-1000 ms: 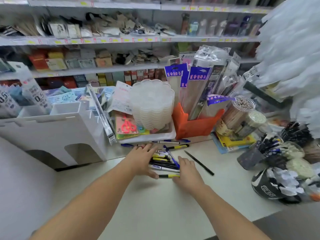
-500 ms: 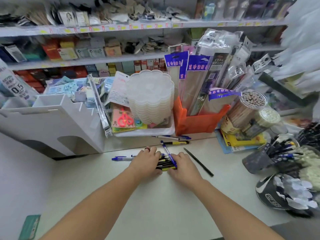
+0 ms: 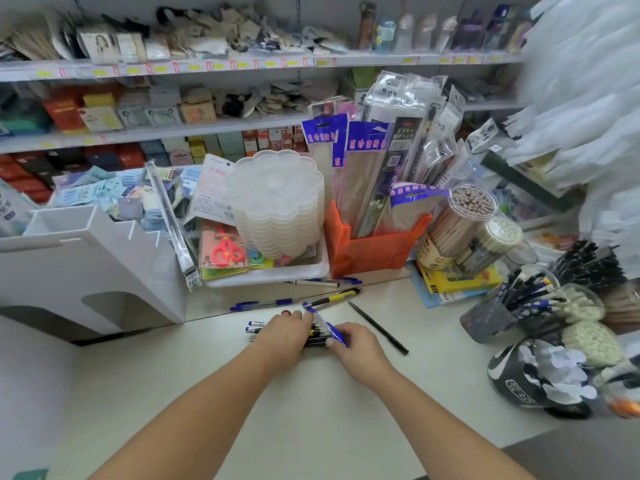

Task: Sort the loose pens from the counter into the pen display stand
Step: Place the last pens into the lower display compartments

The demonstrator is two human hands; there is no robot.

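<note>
**A:** Head view, centre frame, near first: left hand (image 3: 285, 336) and right hand (image 3: 360, 344) squeeze a bunch of pens (image 3: 313, 336) from both sides, flat on the counter (image 3: 311, 427). Left fingers curled over the bunch's left end, right fingers wrapped on its right end. Both clamped on it, nothing lifted.

**B:** Anything sticking out?

**A:** One clear blue-capped pen (image 3: 327, 325) lies diagonally across the top of the bunch, tip up-left. Pen ends poke out left of the left hand.

**B:** Strays?

**A:** Just beyond the hands: black stick pen (image 3: 379, 329) right of centre, apart from the bunch. Yellow-and-black pen (image 3: 332, 298) and a blue pen (image 3: 263, 303) above the hands. More pens (image 3: 323, 281) at the foot of the white tray (image 3: 304, 271), by the orange bin (image 3: 370, 252).

**B:** Stand?

**A:** White stepped pen display stand (image 3: 93, 258), left of frame, well apart from the hands. Visible top compartments look empty.

**B:** So the step is?

**A:** My read: gathering, early in the task. Next move calls for aligning the bunch, one hand taking a firm wrap, then a carry up-left to the stand's slots. The crossed pen is the likely one to slip; square it first. Strays need a second pass.
</note>
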